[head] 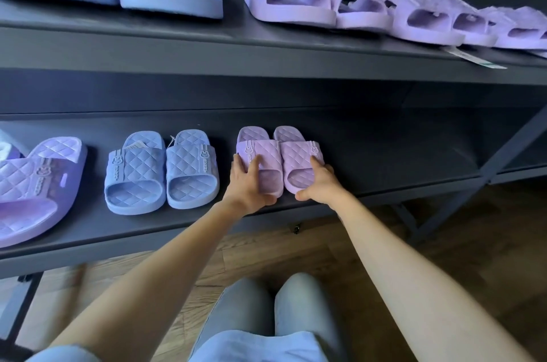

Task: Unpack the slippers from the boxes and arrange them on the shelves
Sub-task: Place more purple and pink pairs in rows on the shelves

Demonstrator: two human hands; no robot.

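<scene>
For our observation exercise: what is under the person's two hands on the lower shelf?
A pair of lilac slippers, side by side on the lower shelf; the left hand and right hand each grip one. Their toe ends are partly covered.

Quilted lilac slippers (296, 154) beside quilted blue slippers (136, 166) on a dark grey, perhaps bluish, shelf (384, 154).

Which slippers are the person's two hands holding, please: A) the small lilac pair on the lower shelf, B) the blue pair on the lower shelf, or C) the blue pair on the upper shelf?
A: the left hand and the right hand each grip one slipper of the small lilac pair on the lower shelf, right of the blue pair.
</scene>
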